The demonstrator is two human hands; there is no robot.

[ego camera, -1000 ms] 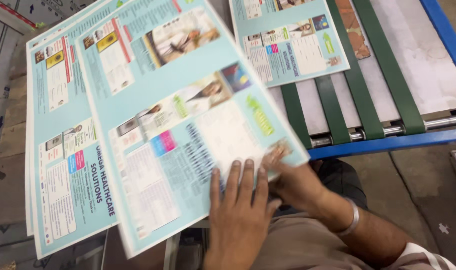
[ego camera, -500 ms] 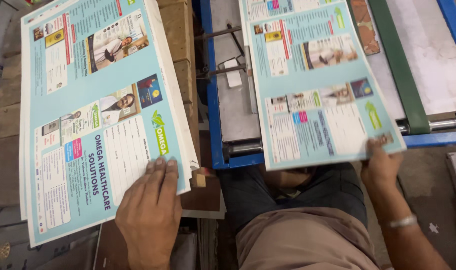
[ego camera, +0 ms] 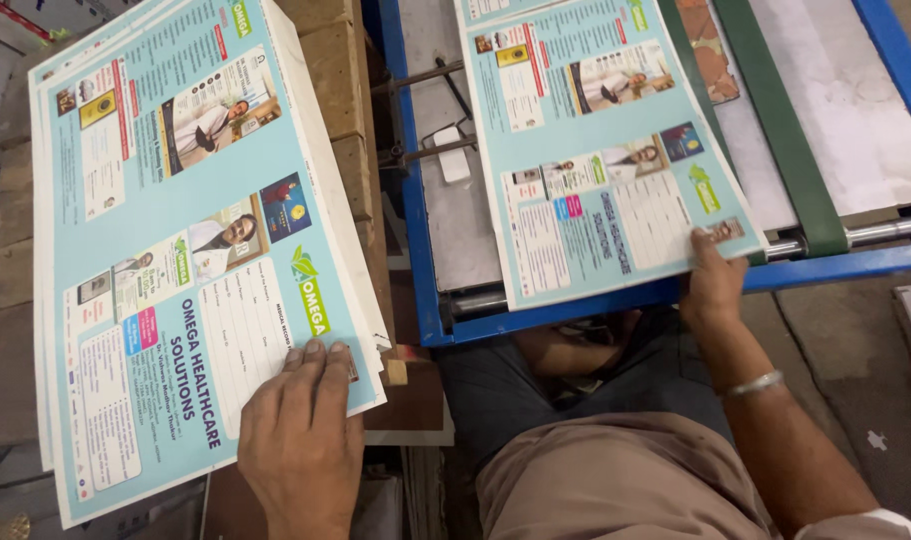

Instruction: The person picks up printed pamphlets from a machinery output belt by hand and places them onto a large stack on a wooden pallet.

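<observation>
Left hand [ego camera: 300, 440] flat, palm down, fingers spread on the lower right corner of the top sheet of a stack of printed sheets [ego camera: 185, 260]; grip released, pressing only, nothing grasped. Stack: pale blue sheets with photo panels and text blocks, slightly fanned at left and bottom edges, resting on a brown wooden tabletop [ego camera: 335, 80] at frame left. Right hand [ego camera: 713, 285] pinching the lower right corner of a single printed sheet [ego camera: 605, 150] of the same pale blue design; grip clenched on that corner, thumb on top, remaining fingers under the sheet and hidden. Single sheet lying on the grey bed of a blue-framed machine [ego camera: 415, 250], lower edge overhanging the front rail. Green belts [ego camera: 775, 130] running along the bed just right of the sheet, a metal roller [ego camera: 875, 232] crossing beneath them. Silver bracelet [ego camera: 753, 384] on right wrist. Stack and single sheet well apart, the machine's left rail between them.
</observation>
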